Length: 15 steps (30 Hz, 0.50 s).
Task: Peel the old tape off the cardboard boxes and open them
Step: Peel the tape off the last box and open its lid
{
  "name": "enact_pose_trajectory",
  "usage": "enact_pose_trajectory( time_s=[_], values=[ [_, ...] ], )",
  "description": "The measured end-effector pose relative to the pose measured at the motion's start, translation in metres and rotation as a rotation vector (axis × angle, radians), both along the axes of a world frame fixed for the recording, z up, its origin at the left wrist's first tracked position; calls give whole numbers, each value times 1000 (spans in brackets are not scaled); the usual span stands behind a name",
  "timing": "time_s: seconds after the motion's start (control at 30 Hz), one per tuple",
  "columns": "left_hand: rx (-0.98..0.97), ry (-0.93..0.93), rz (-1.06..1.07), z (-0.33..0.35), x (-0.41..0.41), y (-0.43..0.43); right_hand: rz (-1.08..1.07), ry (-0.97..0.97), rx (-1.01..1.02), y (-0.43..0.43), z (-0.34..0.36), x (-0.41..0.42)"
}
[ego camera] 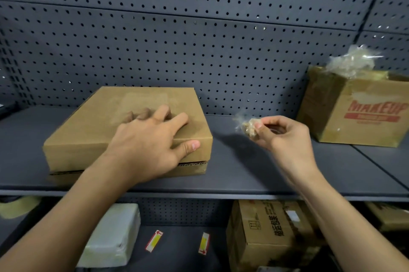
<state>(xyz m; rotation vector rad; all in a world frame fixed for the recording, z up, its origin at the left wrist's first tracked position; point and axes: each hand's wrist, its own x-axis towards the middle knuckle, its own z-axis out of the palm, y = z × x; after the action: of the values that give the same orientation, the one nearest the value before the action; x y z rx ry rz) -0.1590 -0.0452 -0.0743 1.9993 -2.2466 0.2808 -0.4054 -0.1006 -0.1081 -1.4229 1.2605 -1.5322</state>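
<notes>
The right hand (285, 132) has its grip clamped on a crumpled wad of tape (249, 127), pinched between thumb and fingertips and held in the air above the shelf (254, 167). To the left of that grip lies the flat box (143, 99), with the left hand (150, 138) spread across its lid. The fingers are straight and apart, and the thumb presses the front edge just above the corrugated seam. That hand steadies the box and grasps nothing. To the right of the grip and farther back stands a printed box (365, 116), which carries a heap of tape (352, 63) on its top. The lid looks bare, though blur makes it hard to say whether any strip is left along the seam. The likeliest trouble is the wad itself: its sticky side may cling to the fingertips on release, so it drops short onto the shelf or over its front edge. If it is tossed hard onto the heap, the loose pile could tumble off. If the left palm eases while a flap is pulled, the light box may skid.
</notes>
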Motion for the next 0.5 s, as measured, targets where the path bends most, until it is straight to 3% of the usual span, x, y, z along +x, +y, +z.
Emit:
enact_pose_trajectory(
  time_s=[0.17, 0.5],
  values=[
    [2, 28, -48, 2, -1, 0, 92, -141, 112, 1, 1, 5],
    [-22, 31, -85, 1, -10, 3, 337, -290, 69, 21, 2, 13]
  ],
)
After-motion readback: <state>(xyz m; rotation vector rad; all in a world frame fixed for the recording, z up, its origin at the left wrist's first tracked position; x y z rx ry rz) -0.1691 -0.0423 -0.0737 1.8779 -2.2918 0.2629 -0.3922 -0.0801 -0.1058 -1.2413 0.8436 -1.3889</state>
